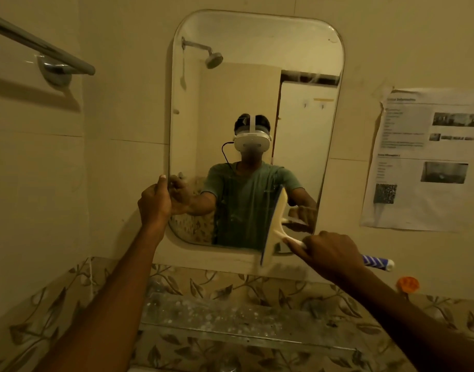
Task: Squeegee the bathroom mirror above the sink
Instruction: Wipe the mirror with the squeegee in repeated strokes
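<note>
Hands at work on a bathroom mirror [257,76], a rounded-corner panel fixed to a pale tiled wall and filling the centre of the head view. The left hand [155,202] grips the mirror's left edge at about 8 o'clock of the glass, fingers curled around the rim with the thumb pointing up. The right hand [331,255] is closed around the handle of a white squeegee [274,229], whose blue-and-white patterned handle end pokes out past the hand toward 4 o'clock. The squeegee's blade stands nearly upright against the glass at the mirror's 5 o'clock corner, its lower end passing over the bottom edge onto the wall below. Reflected in the glass are a person in a green T-shirt wearing a white headset, a shower head [213,59] at 11 o'clock and a pale door at 2 o'clock. A printed paper notice [423,159] hangs on the wall at 3 o'clock of the mirror, and a metal towel bar [42,47] juts from the wall at 10 o'clock. Below, at 6 o'clock, a spotted glass shelf [243,315] sits against leaf-patterned tiles, with a small orange object [407,284] on the wall to its right.
</note>
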`<state>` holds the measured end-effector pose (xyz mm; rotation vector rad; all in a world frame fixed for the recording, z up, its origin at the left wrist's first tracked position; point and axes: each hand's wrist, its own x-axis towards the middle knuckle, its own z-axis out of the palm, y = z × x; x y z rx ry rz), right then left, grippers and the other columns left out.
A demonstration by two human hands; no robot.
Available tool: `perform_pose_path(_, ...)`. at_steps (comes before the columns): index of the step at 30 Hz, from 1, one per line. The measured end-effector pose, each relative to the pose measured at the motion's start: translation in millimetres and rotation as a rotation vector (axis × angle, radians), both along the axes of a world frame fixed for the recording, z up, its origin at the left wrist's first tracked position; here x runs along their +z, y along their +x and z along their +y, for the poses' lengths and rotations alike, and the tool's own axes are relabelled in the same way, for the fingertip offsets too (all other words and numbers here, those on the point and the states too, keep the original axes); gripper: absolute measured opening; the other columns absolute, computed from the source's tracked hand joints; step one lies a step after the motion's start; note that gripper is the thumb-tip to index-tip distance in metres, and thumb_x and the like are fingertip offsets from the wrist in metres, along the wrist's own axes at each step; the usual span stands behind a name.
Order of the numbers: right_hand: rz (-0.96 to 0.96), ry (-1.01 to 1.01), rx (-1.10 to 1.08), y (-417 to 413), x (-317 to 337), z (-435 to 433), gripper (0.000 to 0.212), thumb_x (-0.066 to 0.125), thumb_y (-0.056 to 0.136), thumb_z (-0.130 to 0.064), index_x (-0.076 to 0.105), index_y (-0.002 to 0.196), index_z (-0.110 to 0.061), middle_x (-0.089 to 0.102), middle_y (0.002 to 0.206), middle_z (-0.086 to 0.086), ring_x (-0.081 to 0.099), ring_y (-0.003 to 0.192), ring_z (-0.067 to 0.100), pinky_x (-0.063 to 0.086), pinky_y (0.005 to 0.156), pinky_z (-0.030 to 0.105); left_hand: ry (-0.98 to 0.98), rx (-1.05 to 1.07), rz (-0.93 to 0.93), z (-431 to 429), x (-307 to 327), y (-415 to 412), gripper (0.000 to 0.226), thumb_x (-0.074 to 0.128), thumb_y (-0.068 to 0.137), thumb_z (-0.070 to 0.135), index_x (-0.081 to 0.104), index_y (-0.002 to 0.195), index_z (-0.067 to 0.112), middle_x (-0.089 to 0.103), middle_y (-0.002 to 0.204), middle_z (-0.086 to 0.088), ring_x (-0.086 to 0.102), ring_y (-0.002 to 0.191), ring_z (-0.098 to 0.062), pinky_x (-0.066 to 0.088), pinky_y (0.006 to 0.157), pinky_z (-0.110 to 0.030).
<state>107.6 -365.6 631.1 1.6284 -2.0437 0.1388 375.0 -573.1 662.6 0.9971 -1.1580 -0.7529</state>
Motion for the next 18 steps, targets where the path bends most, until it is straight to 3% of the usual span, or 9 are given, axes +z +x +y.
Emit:
perform_pose_path(5, 0.046, -0.112, 0.147, 36, 15, -36, 0.068, 0.015, 0.091, -0.069, 0.06, 0.072, -0.021, 0.055, 0.066, -0.004, 0.054, 0.056, 0.011, 0.054, 0.061, 0.028, -0.009, -0.002, -0.016, 2, 1, 0, 0.051, 0.038, 0.101, 0.042, 0.065, 0.116, 0.002, 0.063, 0.121, -0.023, 0.057, 0.112, -0.037, 0.042, 0.081, -0.034)
perform_pose_path(7, 0.025, -0.14, 0.136, 36, 17, -41, 0.072, 0.012, 0.087, -0.071, 0.062, 0.076, -0.021, 0.054, 0.065, -0.005, 0.052, 0.056, 0.01, 0.052, 0.061, 0.027, -0.004, -0.009, -0.026, 1, 0, 2, 0.053, 0.036, 0.101, 0.044, 0.065, 0.117, 0.003, 0.063, 0.121, -0.023, 0.057, 0.112, -0.037, 0.044, 0.084, -0.037)
perform_pose_path(9, -0.068, -0.139, 0.116, 25, 11, -39, 0.062, 0.019, 0.091, -0.068, 0.059, 0.083, -0.021, 0.054, 0.068, -0.006, 0.051, 0.055, 0.009, 0.049, 0.056, 0.024, -0.004, -0.02, -0.035, -1, 0, 3, 0.055, 0.034, 0.101, 0.046, 0.065, 0.116, 0.003, 0.063, 0.12, -0.023, 0.057, 0.111, -0.038, 0.046, 0.088, -0.041)
perform_pose_path(11, -0.173, -0.13, 0.056, 7, -2, -27, 0.055, 0.023, 0.094, -0.067, 0.053, 0.077, -0.023, 0.053, 0.065, -0.007, 0.05, 0.053, 0.007, 0.044, 0.053, 0.02, -0.006, -0.023, -0.042, -2, 0, 4, 0.055, 0.034, 0.101, 0.046, 0.065, 0.116, 0.003, 0.063, 0.12, -0.022, 0.057, 0.111, -0.038, 0.046, 0.087, -0.041)
perform_pose_path(13, -0.239, -0.114, -0.033, -9, -19, -11, 0.062, 0.018, 0.086, -0.073, 0.052, 0.066, -0.025, 0.052, 0.06, -0.007, 0.049, 0.051, 0.007, 0.044, 0.053, 0.02, -0.015, -0.027, -0.041, -2, 0, 3, 0.055, 0.033, 0.102, 0.046, 0.065, 0.117, 0.004, 0.063, 0.121, -0.021, 0.056, 0.112, -0.037, 0.043, 0.084, -0.037)
perform_pose_path(18, -0.222, -0.073, -0.123, -15, -36, 8, 0.06, 0.017, 0.087, -0.071, 0.047, 0.06, -0.026, 0.047, 0.055, -0.007, 0.041, 0.048, 0.006, 0.037, 0.051, 0.017, -0.021, -0.03, -0.009, -5, -4, 1, 0.053, 0.034, 0.102, 0.044, 0.065, 0.117, 0.004, 0.063, 0.121, -0.021, 0.056, 0.112, -0.036, 0.042, 0.081, -0.036)
